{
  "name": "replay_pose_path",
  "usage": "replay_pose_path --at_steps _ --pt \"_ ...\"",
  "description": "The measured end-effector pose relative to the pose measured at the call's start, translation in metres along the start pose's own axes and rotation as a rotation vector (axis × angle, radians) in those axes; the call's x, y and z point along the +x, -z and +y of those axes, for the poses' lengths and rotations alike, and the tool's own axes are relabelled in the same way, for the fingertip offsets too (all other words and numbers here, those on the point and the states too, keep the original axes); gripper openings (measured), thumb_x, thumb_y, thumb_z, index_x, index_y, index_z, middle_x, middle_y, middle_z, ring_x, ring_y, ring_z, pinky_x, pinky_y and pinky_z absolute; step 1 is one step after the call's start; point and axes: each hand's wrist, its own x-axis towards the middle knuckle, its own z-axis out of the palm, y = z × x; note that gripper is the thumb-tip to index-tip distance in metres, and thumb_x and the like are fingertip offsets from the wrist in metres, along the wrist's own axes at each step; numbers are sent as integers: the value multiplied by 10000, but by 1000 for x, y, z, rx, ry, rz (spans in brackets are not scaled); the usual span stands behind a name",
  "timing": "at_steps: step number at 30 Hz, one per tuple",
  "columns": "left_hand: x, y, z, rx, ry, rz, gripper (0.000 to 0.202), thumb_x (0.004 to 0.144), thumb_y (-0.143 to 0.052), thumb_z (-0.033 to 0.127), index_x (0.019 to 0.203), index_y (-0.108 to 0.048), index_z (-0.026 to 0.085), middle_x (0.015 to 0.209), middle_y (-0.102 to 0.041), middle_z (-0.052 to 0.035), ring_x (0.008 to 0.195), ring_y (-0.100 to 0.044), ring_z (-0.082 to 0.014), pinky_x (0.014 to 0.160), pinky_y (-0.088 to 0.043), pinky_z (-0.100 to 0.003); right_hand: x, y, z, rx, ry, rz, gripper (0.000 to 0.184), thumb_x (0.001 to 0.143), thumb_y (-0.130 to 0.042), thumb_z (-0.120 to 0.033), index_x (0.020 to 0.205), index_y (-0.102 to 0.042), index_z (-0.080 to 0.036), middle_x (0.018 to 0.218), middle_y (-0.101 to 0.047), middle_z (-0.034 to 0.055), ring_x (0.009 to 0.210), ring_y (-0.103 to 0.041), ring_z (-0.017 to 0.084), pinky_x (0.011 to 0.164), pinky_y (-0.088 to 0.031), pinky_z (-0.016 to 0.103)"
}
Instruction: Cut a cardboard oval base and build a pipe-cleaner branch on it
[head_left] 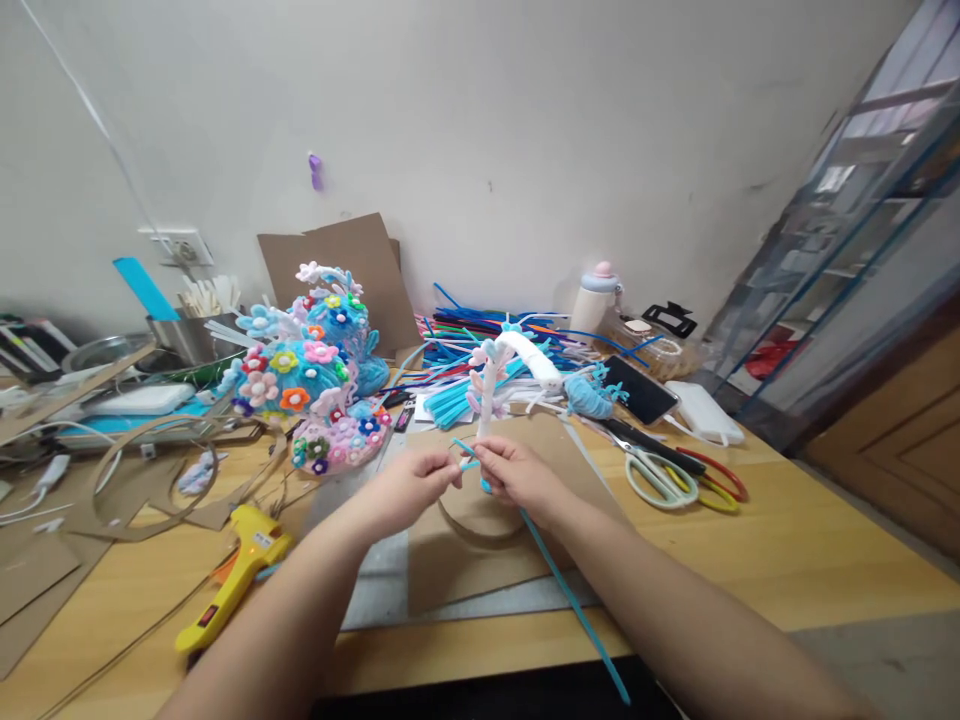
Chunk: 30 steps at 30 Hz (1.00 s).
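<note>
My left hand (pixel 416 483) and my right hand (pixel 517 475) meet over a cardboard sheet (pixel 480 545) at the middle of the table. Both pinch a white and pink pipe-cleaner stem (pixel 486 385) that stands upright between them. A long blue pipe cleaner (pixel 574 600) runs from my right hand's fingers down toward the table's front edge. Its upper end shows as a short blue tip between the two hands.
A flowered pipe-cleaner piece in blue and pink (pixel 315 375) stands at the left. A yellow glue gun (pixel 232 585) lies front left. Scissors (pixel 664 475), a phone (pixel 639 388), a white box (pixel 705 412) and a heap of pipe cleaners (pixel 487 345) lie behind and right.
</note>
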Motion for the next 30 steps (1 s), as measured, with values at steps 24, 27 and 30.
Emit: replay_pose_path --at_steps 24,27,30 --pt "15 -37 -35 -49 -235 394 83 747 -597 245 776 -592 167 686 -606 -3 638 -555 -147 612 -407 -249 -5 -14 10 4 140 133 191 708 -627 -339 778 -547 -180 582 -531 -55 436 -461 71 354 -335 175" --pt "12 -38 -39 -43 -235 391 97 756 -600 252 797 -600 165 636 -582 10 582 -526 -135 559 -382 -235 -7 -15 9 21 141 113 227 702 -658 -369 754 -529 -190 564 -484 -73 410 -376 50 360 -252 175" --pt "9 -37 -41 -26 -244 385 92 759 -608 248 800 -615 166 606 -552 23 559 -502 -125 534 -365 -224 -8 -16 10 68 132 84 292 712 -669 -439 721 -515 -191 548 -458 -77 393 -300 36 372 -190 188"
